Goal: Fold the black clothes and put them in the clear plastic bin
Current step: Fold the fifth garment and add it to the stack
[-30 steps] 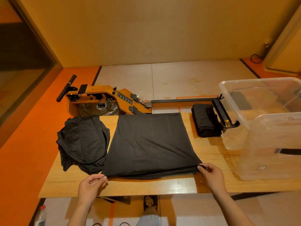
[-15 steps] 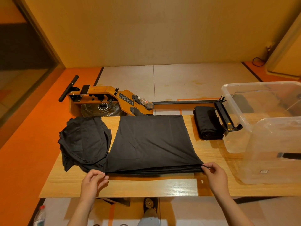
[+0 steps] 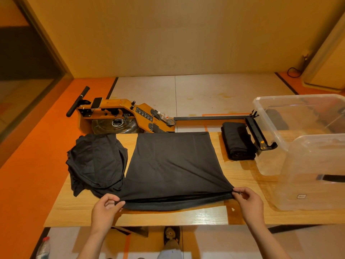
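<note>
Both hands are working the flat black garment (image 3: 175,165) spread mid-table (image 3: 242,215): the left hand (image 3: 105,208) is pinching its near-left corner, the right hand (image 3: 249,200) is pinching the near-right. A folded black bundle (image 3: 237,141) is sitting beside the clear plastic bin (image 3: 306,152), a crumpled black pile (image 3: 97,161) lying at left.

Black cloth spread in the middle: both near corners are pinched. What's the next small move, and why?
Probably lift the near edge and carry it over to the far edge, halving the black cloth. The left hand and right hand each pinch a near corner, and it lies flat on the table.
</note>
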